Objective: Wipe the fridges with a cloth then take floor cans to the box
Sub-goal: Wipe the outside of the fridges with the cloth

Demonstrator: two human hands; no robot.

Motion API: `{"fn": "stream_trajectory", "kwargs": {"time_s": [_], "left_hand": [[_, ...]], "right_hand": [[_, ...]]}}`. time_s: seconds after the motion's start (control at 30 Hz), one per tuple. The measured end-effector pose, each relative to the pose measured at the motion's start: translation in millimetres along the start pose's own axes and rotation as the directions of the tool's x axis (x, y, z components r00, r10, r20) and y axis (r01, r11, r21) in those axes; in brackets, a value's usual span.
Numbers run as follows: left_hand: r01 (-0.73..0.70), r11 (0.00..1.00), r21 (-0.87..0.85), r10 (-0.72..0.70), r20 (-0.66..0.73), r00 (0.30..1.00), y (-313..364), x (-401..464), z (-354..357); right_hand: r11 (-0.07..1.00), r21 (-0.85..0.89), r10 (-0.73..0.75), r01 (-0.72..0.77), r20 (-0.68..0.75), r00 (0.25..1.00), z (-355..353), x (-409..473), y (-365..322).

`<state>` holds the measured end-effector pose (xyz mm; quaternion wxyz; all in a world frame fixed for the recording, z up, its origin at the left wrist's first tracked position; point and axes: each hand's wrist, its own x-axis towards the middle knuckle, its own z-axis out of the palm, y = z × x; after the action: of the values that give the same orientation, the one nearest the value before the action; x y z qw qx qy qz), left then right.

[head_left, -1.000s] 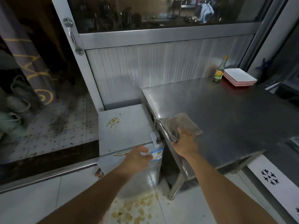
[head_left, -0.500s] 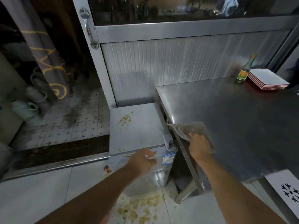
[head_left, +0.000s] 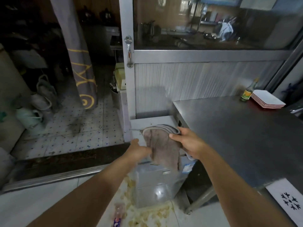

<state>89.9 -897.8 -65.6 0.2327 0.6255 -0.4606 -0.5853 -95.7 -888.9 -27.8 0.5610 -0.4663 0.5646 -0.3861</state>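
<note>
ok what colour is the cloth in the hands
The cloth is a dull greyish brown, seen best in the head view.

Cloth point(head_left: 161, 146) lifted off the steel table point(head_left: 237, 128), now hanging from right hand point(head_left: 188, 143) fingers over the small fridge point(head_left: 154, 182) top. Left hand point(head_left: 139, 149) came up, fingertips now touching the cloth's left edge.

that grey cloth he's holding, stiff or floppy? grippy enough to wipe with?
Likely floppy: the cloth drapes in folds from the right hand and hangs down over the small fridge. Probably light, since one hand's grip carries it. Its matte surface suggests little slip.
</note>
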Motion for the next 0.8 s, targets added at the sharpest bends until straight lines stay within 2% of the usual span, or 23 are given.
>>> {"fn": "stream_trajectory", "kwargs": {"time_s": [0.07, 0.17, 0.23, 0.3, 0.37, 0.47, 0.5, 0.6, 0.67, 0.7, 0.73, 0.8], "left_hand": [[0.002, 0.985, -0.171, 0.005, 0.037, 0.999, -3, -3, -34], [0.023, 0.935, -0.354, 0.024, 0.128, 0.991, -11, -7, -84], [0.057, 0.907, -0.417, 0.031, 0.201, 0.979, -18, -8, -111], [0.131, 0.875, -0.466, 0.016, 0.298, 0.954, -23, -8, -134], [0.19, 0.856, -0.48, -0.021, 0.335, 0.942, -27, -4, -154], [0.187, 0.854, -0.486, -0.071, 0.248, 0.966, -33, 7, -167], [0.17, 0.859, -0.483, -0.074, 0.212, 0.974, -35, 12, -169], [0.08, 0.888, -0.453, -0.009, 0.156, 0.988, -34, 30, -165], [0.004, 0.908, -0.42, 0.067, 0.152, 0.986, -32, 45, -159], [-0.032, 0.92, -0.39, 0.102, 0.161, 0.982, -30, 53, -155], [-0.067, 0.947, -0.314, 0.13, 0.184, 0.974, -28, 60, -151], [-0.159, 0.986, -0.049, 0.166, 0.231, 0.959, -24, 75, -143]], "right_hand": [[0.985, 0.169, 0.017, -0.031, 0.082, 0.997, 31, -5, -13], [0.966, 0.257, 0.006, -0.04, 0.131, 0.991, 81, -7, -25], [0.954, 0.298, -0.011, -0.033, 0.143, 0.99, 112, -6, -29], [0.945, 0.326, -0.009, -0.034, 0.129, 0.992, 137, -4, -29], [0.949, 0.314, 0.031, -0.037, 0.026, 0.999, 156, 2, -27], [0.989, 0.12, 0.108, -0.084, -0.21, 0.972, 166, 11, -17], [0.992, 0.068, 0.12, -0.106, -0.233, 0.965, 167, 14, -14], [0.988, -0.108, 0.098, -0.113, -0.133, 0.986, 165, 21, -1], [0.926, -0.35, 0.122, -0.144, -0.083, 0.989, 160, 29, 9], [0.866, -0.47, 0.138, -0.171, -0.104, 0.985, 158, 34, 14], [0.806, -0.56, 0.138, -0.19, -0.135, 0.981, 154, 40, 19], [0.712, -0.674, 0.097, -0.196, -0.183, 0.978, 146, 54, 28]]}}
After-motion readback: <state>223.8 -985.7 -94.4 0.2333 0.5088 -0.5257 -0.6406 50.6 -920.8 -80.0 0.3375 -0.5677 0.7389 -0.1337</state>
